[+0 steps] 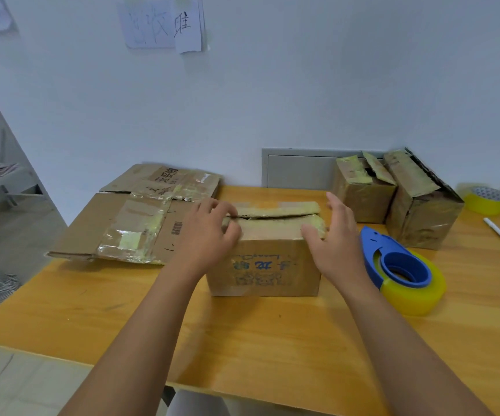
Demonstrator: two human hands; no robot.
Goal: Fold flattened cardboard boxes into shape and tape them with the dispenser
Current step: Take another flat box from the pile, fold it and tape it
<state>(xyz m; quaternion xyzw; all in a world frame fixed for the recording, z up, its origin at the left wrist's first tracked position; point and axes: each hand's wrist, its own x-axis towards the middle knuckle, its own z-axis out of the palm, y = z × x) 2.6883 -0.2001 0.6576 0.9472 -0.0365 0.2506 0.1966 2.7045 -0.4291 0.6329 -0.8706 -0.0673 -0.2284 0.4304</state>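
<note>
Centrally on the tabletop point(92, 310) stood the folded box point(263, 259), long axis left to right, top flaps nearly meeting along a seam, contents hidden. Left hand point(209, 232) curled over the flaps' left end; right hand point(335, 235), fingers straight, pressed the right end. Just right, nearer the right hand, lay the tape dispenser point(401, 265).

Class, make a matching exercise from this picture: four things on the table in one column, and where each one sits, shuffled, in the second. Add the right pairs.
Things
1. tape dispenser
2. flattened cardboard
3. box with blue print
4. spare tape roll

Places
A. between the two hands
B. far right, by the wall
C. left part of the table
D. just right of the right hand

Pairs: 1-D, 2-C, 3-A, 4-B
</note>
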